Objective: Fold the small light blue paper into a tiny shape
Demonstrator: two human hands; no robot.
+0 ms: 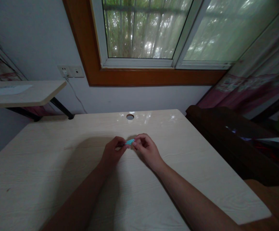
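A small light-blue piece, perhaps folded paper [130, 141], is pinched between both my hands just above the pale wooden table [45, 160]. My left hand [112, 151] grips its left end with curled fingers. My right hand [146, 150] holds its right end between thumb and fingertips. Both forearms stretch in from the lower edge of the view. Most of the blue piece is hidden by my fingers.
A round cable hole [130, 116] sits at the table's far edge. A raised side shelf [24, 93] stands at the left, a wall socket [71, 71] with a cord behind it. Dark furniture [226, 134] and a curtain [255, 83] are at the right, under a window [149, 32].
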